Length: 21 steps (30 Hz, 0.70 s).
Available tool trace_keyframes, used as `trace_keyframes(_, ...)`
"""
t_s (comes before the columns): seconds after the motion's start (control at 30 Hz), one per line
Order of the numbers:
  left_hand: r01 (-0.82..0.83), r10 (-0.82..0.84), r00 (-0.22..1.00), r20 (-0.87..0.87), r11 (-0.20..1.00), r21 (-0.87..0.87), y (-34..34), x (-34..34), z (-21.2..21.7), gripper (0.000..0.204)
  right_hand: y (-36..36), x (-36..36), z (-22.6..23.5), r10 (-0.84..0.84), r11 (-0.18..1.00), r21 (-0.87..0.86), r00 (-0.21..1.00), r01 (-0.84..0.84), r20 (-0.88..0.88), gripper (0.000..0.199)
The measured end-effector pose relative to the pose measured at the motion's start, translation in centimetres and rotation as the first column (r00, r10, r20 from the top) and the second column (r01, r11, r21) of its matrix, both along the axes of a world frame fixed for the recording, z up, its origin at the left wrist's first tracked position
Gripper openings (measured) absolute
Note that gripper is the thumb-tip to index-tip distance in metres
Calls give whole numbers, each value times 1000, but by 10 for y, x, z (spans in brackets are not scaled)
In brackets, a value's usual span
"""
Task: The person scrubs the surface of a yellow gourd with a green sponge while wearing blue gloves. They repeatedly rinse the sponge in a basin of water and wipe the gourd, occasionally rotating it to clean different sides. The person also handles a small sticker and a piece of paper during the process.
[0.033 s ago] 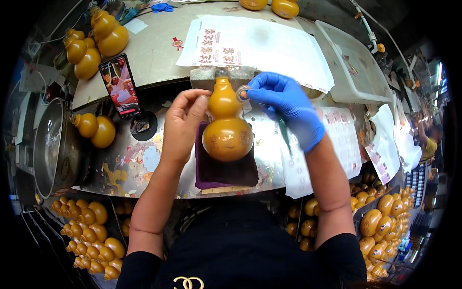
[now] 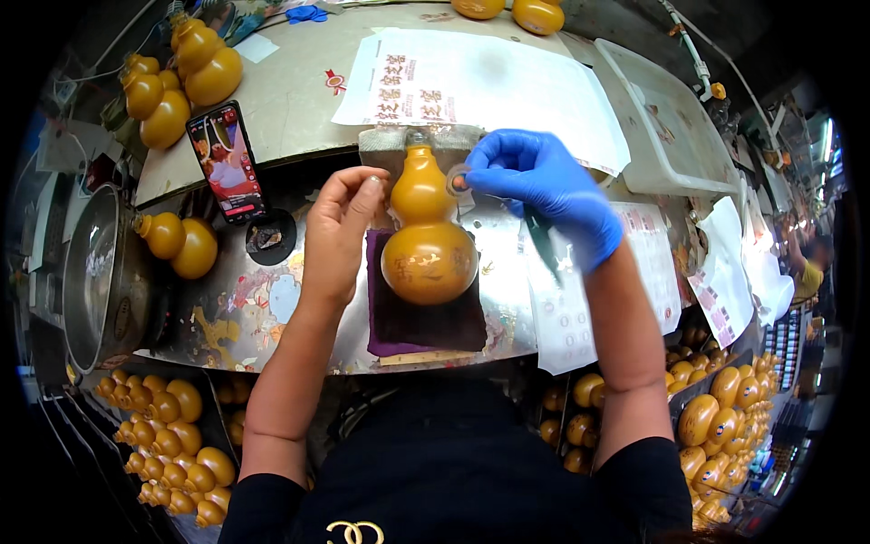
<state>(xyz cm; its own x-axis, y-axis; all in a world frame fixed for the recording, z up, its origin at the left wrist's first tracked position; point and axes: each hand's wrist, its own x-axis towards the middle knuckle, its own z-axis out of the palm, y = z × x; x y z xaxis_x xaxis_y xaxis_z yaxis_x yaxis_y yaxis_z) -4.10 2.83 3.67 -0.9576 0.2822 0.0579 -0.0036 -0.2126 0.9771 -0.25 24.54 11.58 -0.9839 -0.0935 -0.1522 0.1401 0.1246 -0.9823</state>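
A glossy ochre gourd-shaped bottle (image 2: 430, 263) lies on a dark purple cloth pad (image 2: 426, 331), its narrow neck against a grey padded rest (image 2: 381, 140). Faint dark markings cross its lower bulb. To the left of its upper bulb is my left hand (image 2: 346, 204), bare, fingers loosely curled, thumb near the index fingertip, nothing visible in it. My right hand (image 2: 544, 186), in a blue glove, pinches a small round clear decal (image 2: 458, 179) close to the bottle's upper right side. A dark green pointed tool (image 2: 544, 243), perhaps tweezers, hangs from that same hand.
Decal sheets (image 2: 498, 91) lie on the raised board behind, more printed sheets (image 2: 648, 263) at right. A phone (image 2: 227, 163) stands at left near another gourd bottle (image 2: 190, 245) and a metal basin (image 2: 95, 272). Many bottles (image 2: 168, 444) fill racks below. A plastic tray (image 2: 666, 118) sits far right.
My right hand has shifted slightly right, turning the decal more edge-on, and the green tool has swung right. My left hand has drawn back slightly from the bottle's neck.
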Motion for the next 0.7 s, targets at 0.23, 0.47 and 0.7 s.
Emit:
trace_keyframes(0.23, 159, -168, 975, 147, 984, 76, 11, -12, -20, 32, -20, -70, 22, 600, 443, 784, 793, -435, 100, 20)
trace_keyframes(0.47, 161, -187, 962, 201, 977, 137, 16, -12, -20, 42, -12, -53, -10, 169, 854, 520, 959, -28, -227, 30)
trace_keyframes(0.7, 179, -218, 931, 293, 972, 154, 19, -10, -16, 46, -8, -5, -71, -73, 995, 71, 990, 65, 125, 52)
